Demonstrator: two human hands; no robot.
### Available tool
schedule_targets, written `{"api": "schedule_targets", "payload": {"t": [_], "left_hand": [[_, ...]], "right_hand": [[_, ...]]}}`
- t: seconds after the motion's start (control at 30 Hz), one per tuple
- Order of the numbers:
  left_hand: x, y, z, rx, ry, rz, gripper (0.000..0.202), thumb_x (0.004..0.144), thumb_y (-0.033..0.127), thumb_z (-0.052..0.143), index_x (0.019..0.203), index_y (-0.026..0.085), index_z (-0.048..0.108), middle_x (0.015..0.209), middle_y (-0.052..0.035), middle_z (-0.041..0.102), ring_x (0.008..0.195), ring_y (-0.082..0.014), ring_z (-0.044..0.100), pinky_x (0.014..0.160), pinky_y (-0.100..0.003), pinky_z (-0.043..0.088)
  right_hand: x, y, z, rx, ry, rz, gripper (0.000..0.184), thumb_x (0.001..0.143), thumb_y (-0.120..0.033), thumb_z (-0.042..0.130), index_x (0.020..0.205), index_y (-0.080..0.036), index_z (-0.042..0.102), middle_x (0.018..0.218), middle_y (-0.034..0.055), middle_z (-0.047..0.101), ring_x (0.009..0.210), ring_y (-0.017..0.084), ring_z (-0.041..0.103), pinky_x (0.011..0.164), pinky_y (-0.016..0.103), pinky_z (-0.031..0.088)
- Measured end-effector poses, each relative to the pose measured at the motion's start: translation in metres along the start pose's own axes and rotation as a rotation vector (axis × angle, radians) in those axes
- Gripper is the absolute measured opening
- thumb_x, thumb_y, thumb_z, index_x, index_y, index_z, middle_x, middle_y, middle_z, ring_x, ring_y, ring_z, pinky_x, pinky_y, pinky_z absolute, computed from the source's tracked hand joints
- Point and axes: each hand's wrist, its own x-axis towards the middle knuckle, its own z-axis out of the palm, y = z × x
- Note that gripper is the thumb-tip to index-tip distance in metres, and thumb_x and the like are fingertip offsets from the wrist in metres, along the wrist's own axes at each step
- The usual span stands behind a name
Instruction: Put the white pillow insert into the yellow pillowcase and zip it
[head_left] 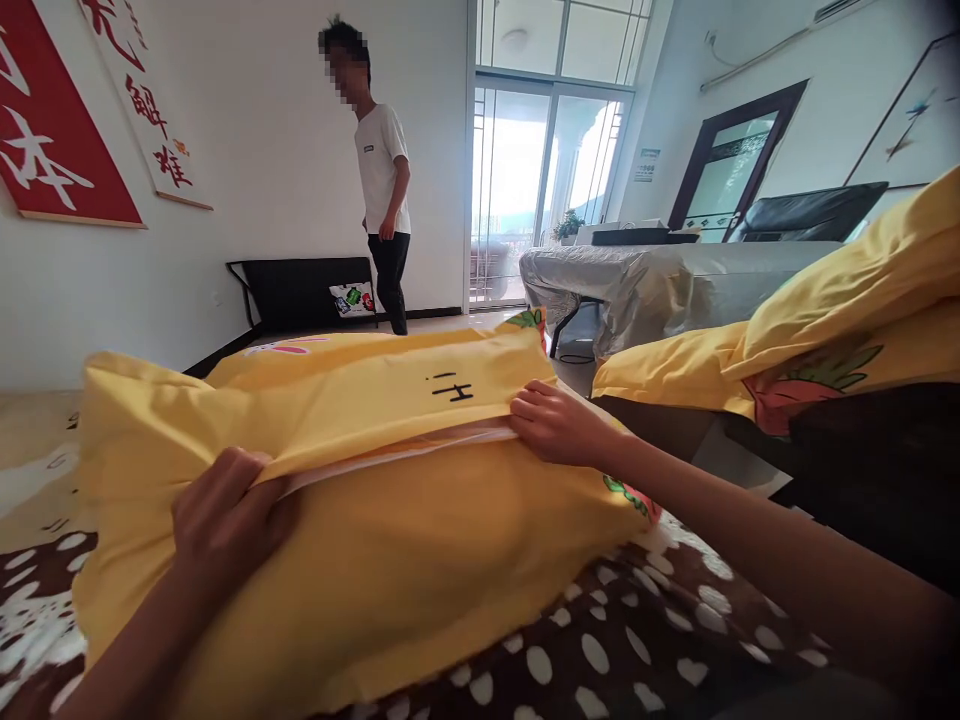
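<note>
A yellow pillowcase (360, 560) with a pillow shape filling it lies before me, its opening running across the upper side. Inside the slit a strip of white shows. Printed on the flap is a dark "Hi", and carrot-like prints mark the right corners. My left hand (229, 505) is closed on the opening's edge at the left. Toward the right end, my right hand (551, 422) grips the same edge with curled fingers. The flap is stretched between both hands.
Under the pillow spreads a brown blanket (592, 655) with white spots. More yellow bedding (847, 300) is heaped at the right. Beyond stands a table (637, 265) under a plastic cover. A person (386, 170) stands near the far wall, beside a black folded frame (300, 295).
</note>
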Motion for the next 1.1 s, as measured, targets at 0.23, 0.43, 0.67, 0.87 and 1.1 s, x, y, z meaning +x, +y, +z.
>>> {"api": "schedule_targets", "payload": {"t": [0.23,0.43,0.67,0.87,1.1], "left_hand": [[-0.02,0.009,0.004,0.025,-0.079,0.024,0.014,0.074,0.009,0.058,0.069,0.019,0.049,0.063,0.0017,0.048,0.055,-0.0104,0.045,0.051,-0.023,0.027],[-0.007,0.02,-0.008,-0.134,-0.063,0.073,0.031,0.074,0.008,0.054,0.062,0.019,0.029,0.057,0.0031,0.032,0.05,-0.0097,0.033,0.049,-0.025,0.021],[-0.016,0.007,-0.008,0.041,-0.384,0.096,0.012,0.083,0.01,0.042,0.081,0.021,0.042,0.068,-0.0003,0.05,0.057,-0.0147,0.049,0.052,-0.025,0.032],[-0.024,-0.002,-0.012,0.084,-0.432,-0.289,0.032,0.085,0.033,0.051,0.113,0.019,0.044,0.085,-0.0033,0.061,0.07,-0.0182,0.059,0.058,-0.027,0.043],[-0.021,-0.006,-0.001,0.177,-0.418,-0.354,0.01,0.086,0.021,0.043,0.079,0.02,0.049,0.069,-0.0016,0.058,0.067,-0.0181,0.054,0.057,-0.026,0.037]], "right_hand": [[-0.012,-0.024,0.028,0.129,-0.094,0.176,0.012,0.085,-0.017,0.051,0.08,-0.017,0.061,0.119,0.0091,0.054,0.103,0.024,0.045,0.087,0.038,0.035],[-0.008,-0.039,0.052,0.19,0.075,0.427,0.019,0.087,-0.008,0.039,0.078,-0.016,0.053,0.086,0.0093,0.056,0.083,0.019,0.047,0.076,0.031,0.041],[-0.011,-0.023,0.041,0.163,0.284,0.42,0.02,0.085,-0.009,0.037,0.069,-0.02,0.04,0.065,0.0013,0.042,0.059,0.014,0.037,0.055,0.025,0.031],[-0.032,-0.022,0.019,0.149,0.321,0.177,0.008,0.084,-0.014,0.042,0.089,-0.018,0.047,0.062,-0.001,0.042,0.057,0.013,0.039,0.054,0.026,0.029],[-0.015,-0.042,0.027,0.232,-0.043,0.482,0.023,0.092,-0.033,0.043,0.077,-0.016,0.05,0.066,0.0017,0.058,0.059,0.012,0.051,0.054,0.025,0.027]]}}
